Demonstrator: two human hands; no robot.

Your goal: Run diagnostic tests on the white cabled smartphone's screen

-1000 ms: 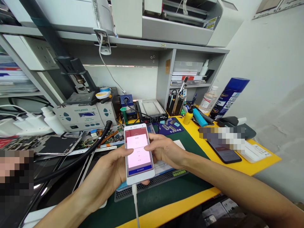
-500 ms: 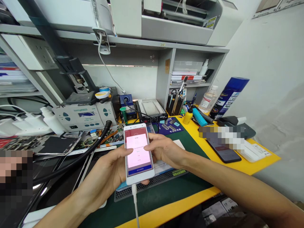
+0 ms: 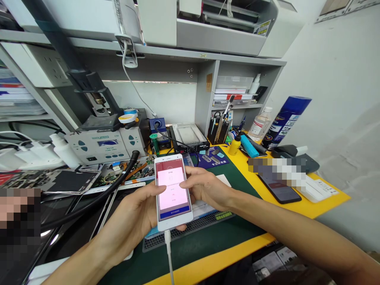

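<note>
Left hand (image 3: 137, 213) grips the left edge of the white phone (image 3: 173, 198), thumb over the lit screen; right hand (image 3: 210, 189) grips its right edge, thumb likewise. White phone held above green mat (image 3: 228, 234). White cable (image 3: 169, 247) plugged into its lower end. Black hose (image 3: 123, 179) to its left; yellow bottle (image 3: 234, 147) beyond, rightward.

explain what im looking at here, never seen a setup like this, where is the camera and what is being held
There is no robot here, just a person's bare hands, seen from a camera worn on their head, looking forward and down. The left hand and right hand hold a white phone with its screen lit and a white cable at its lower end. Beneath is a green mat on a yellow tabletop; off to the right lies a dark phone.
</note>
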